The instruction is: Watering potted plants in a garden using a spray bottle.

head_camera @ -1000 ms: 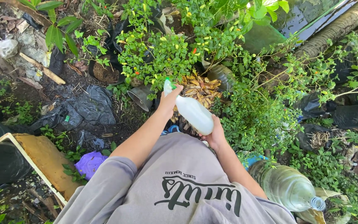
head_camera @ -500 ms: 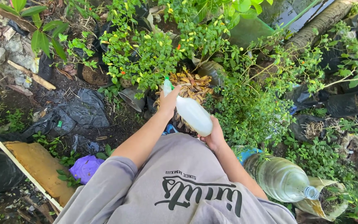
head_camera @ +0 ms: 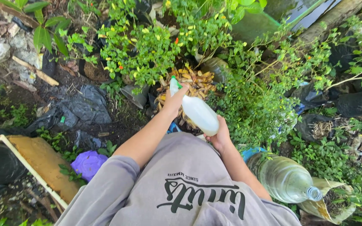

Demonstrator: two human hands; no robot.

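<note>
White spray bottle (head_camera: 199,113), green nozzle (head_camera: 174,79); purple bag (head_camera: 89,163)

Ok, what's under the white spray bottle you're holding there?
Below the white spray bottle, held by the left hand at the nozzle end and the right hand at the base, lies a heap of dry yellow-brown leaves. The bottle and hands cover the heap's near part.

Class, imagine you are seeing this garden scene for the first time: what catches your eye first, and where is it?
At the centre, a white spray bottle is held tilted, the left hand at its nozzle end and the right hand under its base. Just beyond it lies a heap of dry yellow-brown leaves beneath a green chilli plant. A large clear plastic bottle lies lower right.
</note>
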